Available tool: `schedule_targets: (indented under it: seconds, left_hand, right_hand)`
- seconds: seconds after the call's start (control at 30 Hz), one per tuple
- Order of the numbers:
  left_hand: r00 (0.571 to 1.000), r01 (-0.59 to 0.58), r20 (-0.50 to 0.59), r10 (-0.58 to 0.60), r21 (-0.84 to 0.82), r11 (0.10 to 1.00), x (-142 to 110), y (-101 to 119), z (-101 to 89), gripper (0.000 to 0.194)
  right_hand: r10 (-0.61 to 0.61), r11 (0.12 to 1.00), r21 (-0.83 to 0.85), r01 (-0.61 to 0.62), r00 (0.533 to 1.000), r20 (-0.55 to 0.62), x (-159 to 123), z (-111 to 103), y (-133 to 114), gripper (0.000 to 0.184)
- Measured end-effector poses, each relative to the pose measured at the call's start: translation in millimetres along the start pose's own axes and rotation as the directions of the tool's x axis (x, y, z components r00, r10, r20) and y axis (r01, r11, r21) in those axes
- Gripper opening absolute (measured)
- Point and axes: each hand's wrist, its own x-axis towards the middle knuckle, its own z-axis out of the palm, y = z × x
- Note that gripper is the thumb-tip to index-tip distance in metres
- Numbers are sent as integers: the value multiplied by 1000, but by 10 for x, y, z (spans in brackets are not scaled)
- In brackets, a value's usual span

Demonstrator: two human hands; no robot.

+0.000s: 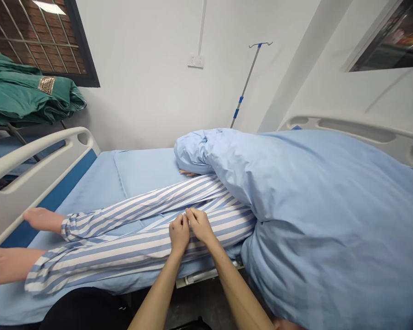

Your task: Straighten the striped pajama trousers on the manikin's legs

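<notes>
Working at the striped trousers with both hands

The step in hand appears to be handling the striped trousers [124,250] at the thigh of the nearer leg. They are worn by a figure lying on the light blue bed sheet [147,167], with bare feet to the left. The blue quilt [313,183] is heaped over the upper body to the right, its edge lying across the hips; the figure's hand [188,173] peeks out at the far side.

From here, a careful next move would call for a secure pinch on cloth alone, and for keeping the forearms clear of the quilt's near, drooping side.

The left hand [179,233] and right hand [199,224] sit close together over the thigh, backs upward, fingers curled in, the two meeting or nearly meeting at the far end. Whether cloth is caught between the fingertips, I cannot tell. Both forearms reach in from the near edge and converge, the left one slanting rightward, the right one leftward, with the wrists only slightly bent.
</notes>
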Motion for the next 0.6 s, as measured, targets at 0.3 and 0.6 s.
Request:
schedule_targets:
  seconds: [0.3,0.6]
  left_hand:
    - [994,30,111,-18,-110,993,101,75,32,35]
    - [998,23,52,-17,-124,992,61,221,256,35]
  right_hand:
    - [33,999,41,-30,997,-63,-39,11,133,37]
    - [134,944,319,-83,981,-141,-7,-64,204,38]
